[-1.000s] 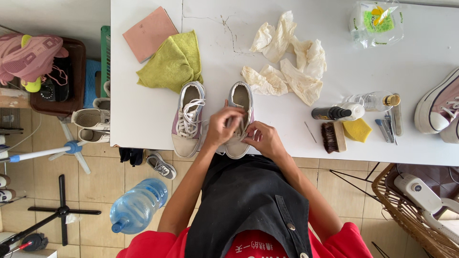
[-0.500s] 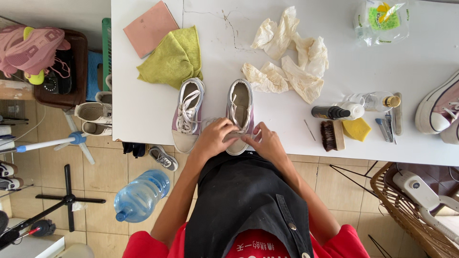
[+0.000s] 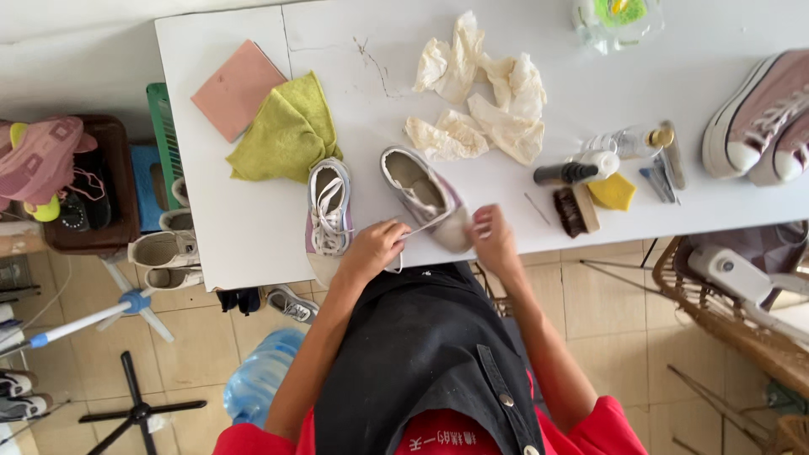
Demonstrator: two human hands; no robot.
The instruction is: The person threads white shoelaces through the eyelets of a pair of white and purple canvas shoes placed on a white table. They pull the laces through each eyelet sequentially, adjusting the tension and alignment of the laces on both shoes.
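Note:
Two small pale sneakers lie at the near edge of the white table (image 3: pixel 253 253). The left sneaker (image 3: pixel 327 215) is laced and points at me. The right sneaker (image 3: pixel 425 195) is turned at an angle, its opening facing up. My left hand (image 3: pixel 373 248) pinches a white lace (image 3: pixel 419 226) that runs to the right sneaker's toe end. My right hand (image 3: pixel 495 242) grips that sneaker's toe at the table edge.
A yellow-green cloth (image 3: pixel 286 131) and a pink square pad (image 3: pixel 238 88) lie at the left. Crumpled white rags (image 3: pixel 476 101) sit behind the shoes. A brush (image 3: pixel 575 209), bottles (image 3: pixel 590 164), a yellow sponge (image 3: pixel 613 191) and larger sneakers (image 3: pixel 763 114) are at the right.
The right sneaker has been turned from straight to angled. My hands have moved apart, the left one drawing the lace out sideways.

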